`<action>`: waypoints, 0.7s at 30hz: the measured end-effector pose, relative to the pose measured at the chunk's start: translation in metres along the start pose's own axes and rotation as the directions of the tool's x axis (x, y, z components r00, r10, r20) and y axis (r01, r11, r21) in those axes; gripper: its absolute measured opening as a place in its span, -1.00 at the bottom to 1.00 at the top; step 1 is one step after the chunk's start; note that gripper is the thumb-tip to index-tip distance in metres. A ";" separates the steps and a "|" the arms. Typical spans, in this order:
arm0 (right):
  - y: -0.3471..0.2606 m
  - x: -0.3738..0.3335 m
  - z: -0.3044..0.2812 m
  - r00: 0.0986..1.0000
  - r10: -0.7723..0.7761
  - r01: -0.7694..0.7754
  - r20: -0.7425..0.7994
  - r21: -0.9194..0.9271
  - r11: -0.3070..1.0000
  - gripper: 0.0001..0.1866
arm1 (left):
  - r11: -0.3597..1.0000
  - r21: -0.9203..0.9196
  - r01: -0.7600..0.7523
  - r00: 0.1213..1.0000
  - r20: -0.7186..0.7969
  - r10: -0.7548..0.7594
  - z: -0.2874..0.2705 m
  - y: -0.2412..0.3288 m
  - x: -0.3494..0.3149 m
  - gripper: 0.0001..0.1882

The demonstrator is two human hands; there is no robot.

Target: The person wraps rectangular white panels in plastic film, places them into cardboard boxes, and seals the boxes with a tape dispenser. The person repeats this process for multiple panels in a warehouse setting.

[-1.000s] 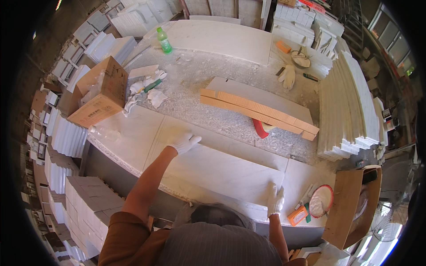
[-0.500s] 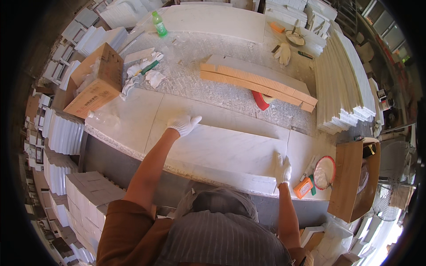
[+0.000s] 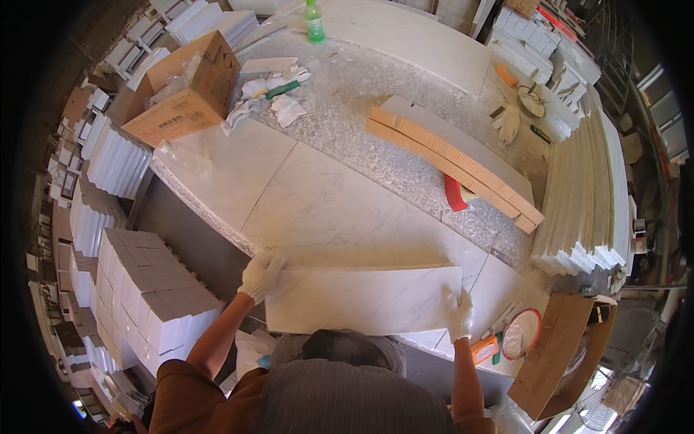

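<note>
A long white marble-like slab (image 3: 361,298) is held between my hands at the near side of the worktable, close to my body. Its left part reaches out past the table's front edge. My left hand (image 3: 262,276), in a white knit glove, grips the slab's left end. At the opposite end my gloved right hand (image 3: 458,316) is closed on the short edge. The fingers beneath the slab are hidden. Beyond it lie large pale slabs (image 3: 325,192) that form the table's near surface. An orange box-shaped item (image 3: 483,351) is just right of my right hand.
Folded cardboard (image 3: 448,155) lies mid-table near a red tape roll (image 3: 455,195). An open carton (image 3: 181,108) and green bottle (image 3: 314,23) stand farther left. At right are a red-rimmed bowl (image 3: 522,334), another carton (image 3: 549,354) and stacked slabs (image 3: 582,188). White box stacks (image 3: 155,289) stand lower left.
The slab has come off the table surface toward my body, turning relative to the table. My left hand has shifted from its far edge to its left end. The whole view has turned.
</note>
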State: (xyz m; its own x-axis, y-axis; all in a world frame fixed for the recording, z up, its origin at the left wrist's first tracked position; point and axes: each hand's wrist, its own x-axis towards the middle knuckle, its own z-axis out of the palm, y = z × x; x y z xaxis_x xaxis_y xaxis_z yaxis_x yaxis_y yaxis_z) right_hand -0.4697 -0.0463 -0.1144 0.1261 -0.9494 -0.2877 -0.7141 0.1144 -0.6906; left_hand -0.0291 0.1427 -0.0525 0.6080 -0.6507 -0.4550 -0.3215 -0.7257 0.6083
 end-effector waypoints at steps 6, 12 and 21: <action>-0.019 0.002 -0.006 0.998 -0.037 0.035 0.045 0.048 0.998 -0.36 | 0.810 -0.468 0.354 0.934 0.133 -0.332 0.027 -0.111 -0.055 -0.22; -0.011 0.006 -0.006 0.998 -0.004 0.002 0.059 0.044 0.999 -0.39 | 0.639 -0.660 0.394 0.915 0.346 -0.207 0.041 -0.066 -0.068 -0.17; 0.017 0.008 -0.016 0.969 0.026 -0.020 0.245 -0.029 0.999 -0.30 | 0.587 -0.639 0.497 0.867 0.396 -0.303 0.034 -0.055 -0.065 -0.38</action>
State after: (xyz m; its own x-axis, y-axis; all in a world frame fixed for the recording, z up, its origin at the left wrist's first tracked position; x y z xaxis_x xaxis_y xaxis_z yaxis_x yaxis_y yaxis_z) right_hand -0.4915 -0.0562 -0.1175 0.2721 -0.8455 -0.4594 -0.7363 0.1244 -0.6651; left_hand -0.0754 0.2176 -0.0789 0.3371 -0.4330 -0.8360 0.5775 -0.6062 0.5468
